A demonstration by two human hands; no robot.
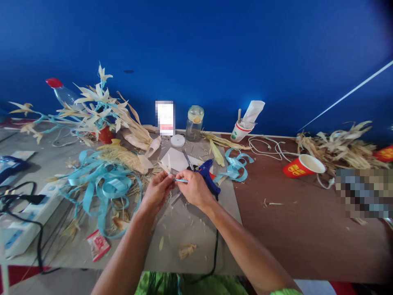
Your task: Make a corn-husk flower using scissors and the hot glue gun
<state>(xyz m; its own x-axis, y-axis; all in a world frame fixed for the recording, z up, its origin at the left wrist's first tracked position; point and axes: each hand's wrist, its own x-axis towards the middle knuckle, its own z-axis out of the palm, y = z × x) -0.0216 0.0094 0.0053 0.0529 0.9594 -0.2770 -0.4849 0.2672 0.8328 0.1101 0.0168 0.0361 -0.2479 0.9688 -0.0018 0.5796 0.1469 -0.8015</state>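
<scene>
My left hand (pixel 159 187) pinches a small pale corn-husk flower (pixel 166 167) by its base. Just beside it, my right hand (pixel 196 189) is closed on a narrow light-blue ribbon (pixel 181 180) that runs to the flower's base between the two hands. A blue hot glue gun (pixel 207 167) lies right behind my right hand, its black cord running to the table's front edge. Dark scissors (pixel 186 157) rest on a white sheet (pixel 175 159) beyond my hands. Left of my left hand lies a loose heap of light-blue ribbon (pixel 107 184).
Finished husk flowers on blue-wrapped stems (pixel 102 96) stand at the left. A power strip (pixel 33 217), candy packet (pixel 98 245), glass jar (pixel 194 125), ribbon spool (pixel 177 141), white cup (pixel 241 132), red paper cup (pixel 302 166) and dry husks (pixel 340 143) surround the work area.
</scene>
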